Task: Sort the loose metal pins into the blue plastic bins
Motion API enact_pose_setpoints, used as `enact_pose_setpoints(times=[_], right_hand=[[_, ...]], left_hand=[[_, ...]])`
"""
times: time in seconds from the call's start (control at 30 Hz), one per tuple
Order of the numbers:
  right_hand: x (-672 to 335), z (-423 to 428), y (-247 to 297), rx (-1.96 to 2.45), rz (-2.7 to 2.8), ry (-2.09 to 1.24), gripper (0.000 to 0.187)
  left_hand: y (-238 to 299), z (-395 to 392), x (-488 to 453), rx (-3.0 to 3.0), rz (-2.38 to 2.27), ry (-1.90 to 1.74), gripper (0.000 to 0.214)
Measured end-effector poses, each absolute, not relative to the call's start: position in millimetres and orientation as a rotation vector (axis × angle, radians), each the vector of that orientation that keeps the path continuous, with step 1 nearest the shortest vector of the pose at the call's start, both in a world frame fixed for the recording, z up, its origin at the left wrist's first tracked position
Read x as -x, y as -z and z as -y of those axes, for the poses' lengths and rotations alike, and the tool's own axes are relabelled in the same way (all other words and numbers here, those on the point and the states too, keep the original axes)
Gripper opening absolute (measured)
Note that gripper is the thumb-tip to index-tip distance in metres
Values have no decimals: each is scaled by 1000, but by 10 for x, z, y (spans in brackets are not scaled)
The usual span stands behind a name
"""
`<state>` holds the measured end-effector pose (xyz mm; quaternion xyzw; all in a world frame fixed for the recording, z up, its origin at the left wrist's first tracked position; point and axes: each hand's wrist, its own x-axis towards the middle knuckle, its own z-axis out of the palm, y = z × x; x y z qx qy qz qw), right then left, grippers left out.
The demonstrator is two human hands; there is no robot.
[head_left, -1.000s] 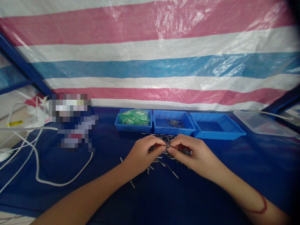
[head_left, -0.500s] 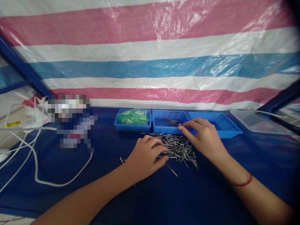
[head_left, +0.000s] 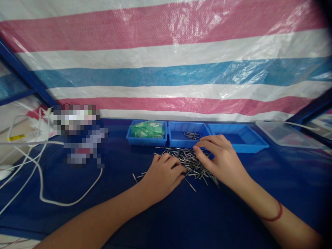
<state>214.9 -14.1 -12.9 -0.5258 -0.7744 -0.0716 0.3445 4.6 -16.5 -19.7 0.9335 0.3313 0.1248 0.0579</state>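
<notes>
A loose pile of silvery blind rivets [head_left: 190, 162] lies on the blue tabletop. My left hand [head_left: 164, 174] rests at the pile's left side, fingers curled and thumb drawn in against the index finger; whatever is between them is hidden. Over the pile's right side is my right hand [head_left: 220, 157], thumb and forefinger bent with a gap between them and no rivet visible there. Behind the pile, the middle blue tray [head_left: 178, 141] holds several rivets [head_left: 191, 135]. A single rivet [head_left: 190, 185] lies in front of the pile.
The left blue tray [head_left: 145, 141] contains green plastic packets [head_left: 147, 129]. A right blue tray [head_left: 249, 140] and a translucent lid [head_left: 285, 135] stand beyond my right hand. White cables [head_left: 64, 204] loop across the left side. A striped sheet [head_left: 166, 76] hangs behind.
My right hand has moved back from the middle tray's front edge to over the pile. My left hand's thumb has closed toward its forefinger.
</notes>
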Motion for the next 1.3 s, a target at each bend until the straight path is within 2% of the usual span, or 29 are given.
enact_pose_setpoints(times=[0.53, 0.9, 1.13, 1.3], right_hand=[[-2095, 171, 144, 1286, 2128, 59, 15], [-2070, 182, 141, 1282, 2147, 19, 14], [-1993, 214, 82, 1138, 2087, -225, 5], [-1900, 288, 113, 1089, 1998, -446, 13]], left_hand=[[251, 168, -55, -2945, -1040, -359, 20], [257, 168, -79, -2924, -1153, -412, 15], [178, 110, -29, -2491, -1206, -744, 20], [191, 135, -52, -2325, -1091, -829, 16]])
